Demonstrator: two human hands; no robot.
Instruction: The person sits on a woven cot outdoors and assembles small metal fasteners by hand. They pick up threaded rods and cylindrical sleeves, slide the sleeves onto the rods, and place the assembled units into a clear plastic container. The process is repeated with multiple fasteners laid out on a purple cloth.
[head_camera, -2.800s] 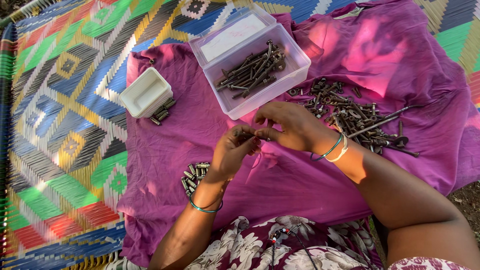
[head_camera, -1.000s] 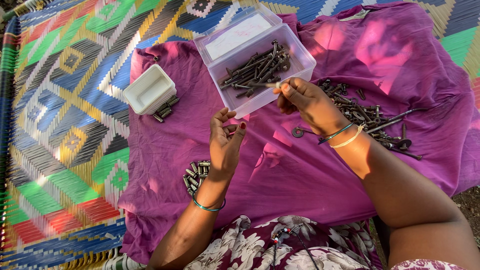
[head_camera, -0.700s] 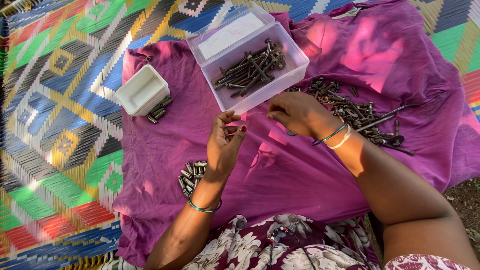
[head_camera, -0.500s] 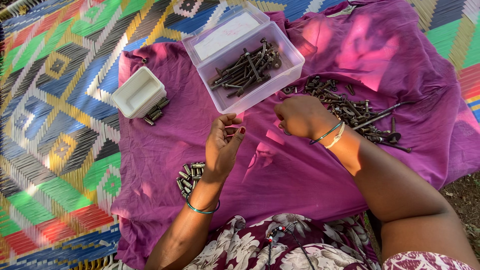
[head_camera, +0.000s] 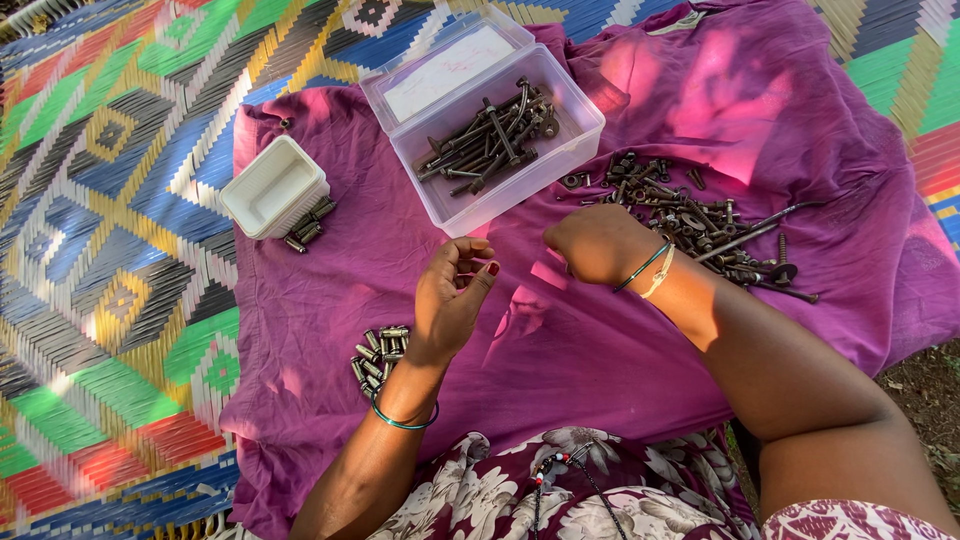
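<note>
Purple cloth (head_camera: 600, 400) covered the woven mat (head_camera: 100, 250) and carried all the hardware.

**Step in hand.** I judged the work to be sorting of bolts, at the point between one drop and the next pick.
- The right hand (head_camera: 595, 243) lay knuckles up on the cloth, just beside the near edge of the loose pile (head_camera: 690, 215). Its fingers were curled under. I could not tell whether they pinched a part.
- The left hand (head_camera: 450, 300) stood on its edge near the middle of the cloth, with the fingers loosely curled and apart. No part showed in it.
- The clear box (head_camera: 580, 120) sat beyond both hands, with long bolts (head_camera: 490, 135) inside.
- A group of short bolts (head_camera: 375, 355) lay just beside the left wrist.
- A white tub (head_camera: 272, 187) stood well apart to the left.

**Next move.** In my judgement, a further pick would call for a short reach by the right hand into the pile. One piece would have to be separated with the fingertips, as the parts lay tangled.

**Change from earlier frames.**
- One second earlier the right hand was at the near rim of the box. It had since drawn back toward the pile.
- The left hand had kept its place, with the fingers slightly more open.
</note>
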